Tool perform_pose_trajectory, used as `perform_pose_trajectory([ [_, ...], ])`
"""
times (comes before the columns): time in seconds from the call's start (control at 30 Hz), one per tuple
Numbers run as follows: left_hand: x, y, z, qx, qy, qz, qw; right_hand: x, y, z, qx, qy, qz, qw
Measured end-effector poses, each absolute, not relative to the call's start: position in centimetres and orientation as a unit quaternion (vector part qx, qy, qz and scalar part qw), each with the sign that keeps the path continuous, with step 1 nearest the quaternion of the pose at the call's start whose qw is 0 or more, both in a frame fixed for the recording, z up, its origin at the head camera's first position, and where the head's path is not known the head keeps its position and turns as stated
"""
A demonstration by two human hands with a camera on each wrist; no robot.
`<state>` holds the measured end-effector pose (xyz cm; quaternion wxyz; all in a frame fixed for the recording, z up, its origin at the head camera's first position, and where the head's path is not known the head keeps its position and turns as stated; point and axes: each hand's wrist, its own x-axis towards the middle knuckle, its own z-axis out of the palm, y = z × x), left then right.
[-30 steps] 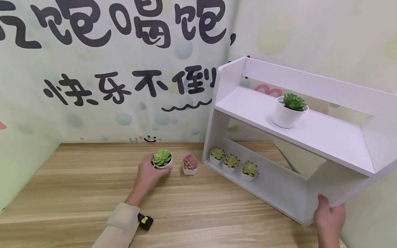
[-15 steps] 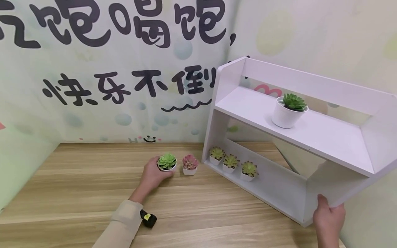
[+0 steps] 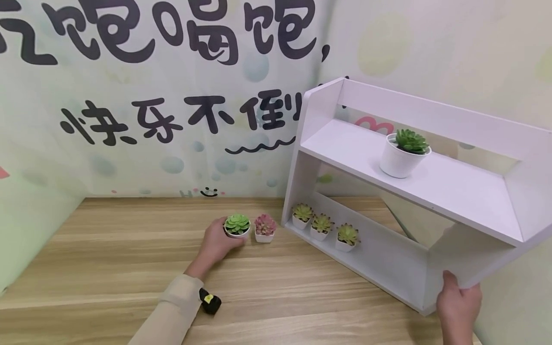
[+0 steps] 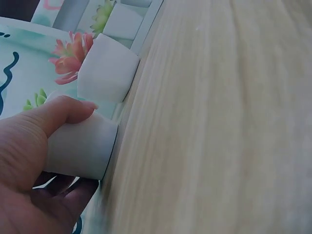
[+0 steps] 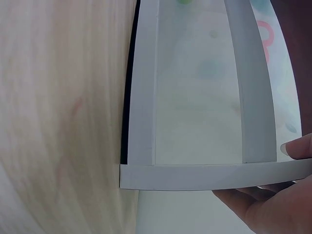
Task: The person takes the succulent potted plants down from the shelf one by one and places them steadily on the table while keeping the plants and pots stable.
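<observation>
My left hand (image 3: 217,243) grips a potted green succulent (image 3: 237,225) by its round white pot, thumb on the near side and fingers behind. In the left wrist view the base of this pot (image 4: 83,146) is right at the tabletop. Close on its right stands a pink succulent (image 3: 265,227) in a squarish white pot. At the right, my right hand (image 3: 459,302) grips the side panel of a white two-tier shelf (image 3: 379,268). The right wrist view has the thumb on one face of that panel (image 5: 195,176) and the fingers on the other.
Several small yellow-green succulents (image 3: 321,226) line the left part of the lower tier. A larger green succulent in a white pot (image 3: 404,155) stands on the upper tier. Behind the wooden table (image 3: 108,258) hangs a printed cloth (image 3: 172,143) with large dark lettering.
My left hand has carried the green succulent rightward and slightly nearer to me, narrowing the gap to the pink one. The right hand and the shelf have stayed put.
</observation>
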<state>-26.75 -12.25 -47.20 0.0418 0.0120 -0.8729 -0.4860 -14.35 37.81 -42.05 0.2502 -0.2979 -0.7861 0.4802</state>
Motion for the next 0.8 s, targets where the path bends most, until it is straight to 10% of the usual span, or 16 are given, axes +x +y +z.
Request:
perform_pose_trajectory([
  [0.8,-25.4,-11.8,-45.7,0.029,-0.874,-0.483,0.048,-14.5,37.7,-42.0,-0.285,-0.800,0.461,0.259],
])
